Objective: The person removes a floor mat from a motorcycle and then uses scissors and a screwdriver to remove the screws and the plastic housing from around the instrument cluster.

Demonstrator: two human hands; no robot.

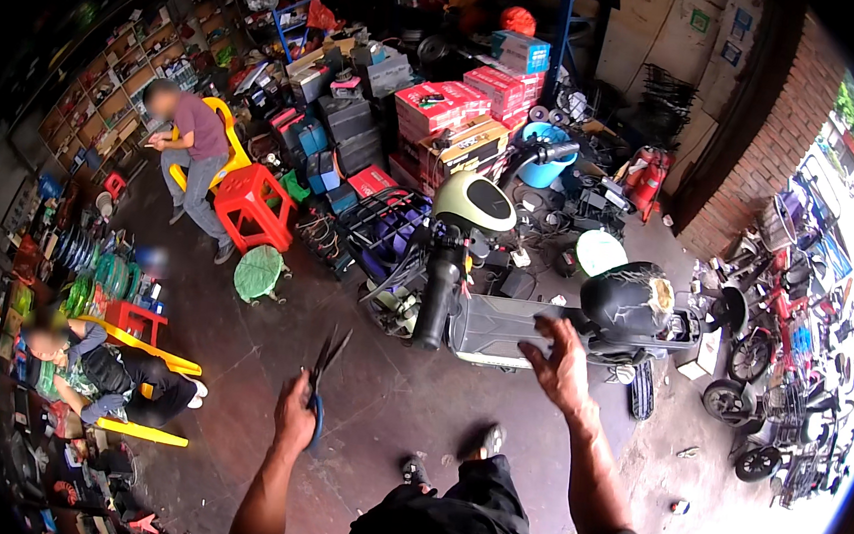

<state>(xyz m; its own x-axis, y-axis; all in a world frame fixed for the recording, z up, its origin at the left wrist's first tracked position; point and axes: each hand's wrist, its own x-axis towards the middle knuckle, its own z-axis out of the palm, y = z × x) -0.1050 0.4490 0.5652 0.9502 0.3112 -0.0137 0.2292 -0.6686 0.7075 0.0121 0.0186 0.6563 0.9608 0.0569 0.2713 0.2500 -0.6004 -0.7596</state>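
My left hand [293,412] is raised in front of me, gripping a pair of pliers [323,379] with blue handles, the dark jaws pointing up and apart. My right hand [560,363] is held out with fingers spread and holds nothing. It hovers near the black seat [627,298] of an electric scooter [504,303] that stands just ahead. The scooter has a pale green front cover [472,200] and a grey footboard. My dark trousers and shoes show at the bottom edge.
A person sits on a yellow chair [231,146] at the back left beside a red plastic stool [254,203]. Another person sits low at the left. Stacked red and blue boxes [459,109], a blue bucket [544,161], shelves of parts, and parked scooters [780,375] at the right surround the floor.
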